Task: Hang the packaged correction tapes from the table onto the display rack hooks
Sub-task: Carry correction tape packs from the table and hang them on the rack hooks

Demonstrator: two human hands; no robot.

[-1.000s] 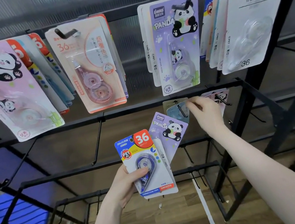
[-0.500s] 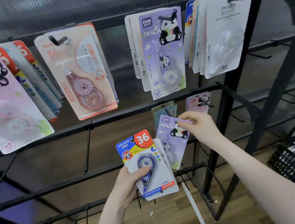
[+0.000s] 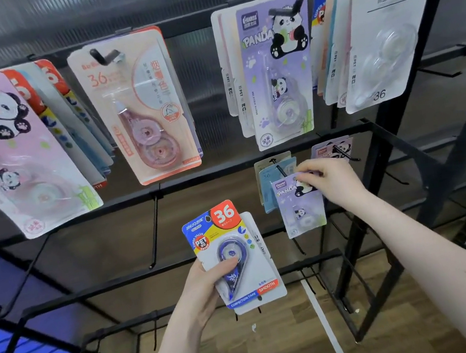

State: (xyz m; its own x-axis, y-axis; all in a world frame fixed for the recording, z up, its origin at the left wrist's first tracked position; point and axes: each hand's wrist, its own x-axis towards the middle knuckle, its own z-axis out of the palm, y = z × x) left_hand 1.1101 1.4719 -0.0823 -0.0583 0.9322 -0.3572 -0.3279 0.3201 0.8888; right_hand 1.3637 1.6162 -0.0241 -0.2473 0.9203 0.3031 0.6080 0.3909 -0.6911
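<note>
Head view: right hand [image 3: 335,179] pinches top of purple panda pack [image 3: 300,206] just beside second-row hook [image 3: 281,169], right of centre. Left hand [image 3: 205,285] grips blue pack [image 3: 232,253] with another behind, nearer and lower. Hanging step underway; next likely needs pack's hole lined with hook tip.

I take the black metal middle crossbar [image 3: 225,174] of the display rack as landmark. Below it to the left, one bare black hook [image 3: 154,229] juts out with open room either side. Below it to the right, my right hand [image 3: 334,181] and its purple panda pack [image 3: 300,206] crowd the hook bearing pale blue-green packs [image 3: 268,176]. Above it, hanging packs fill the row.
</note>
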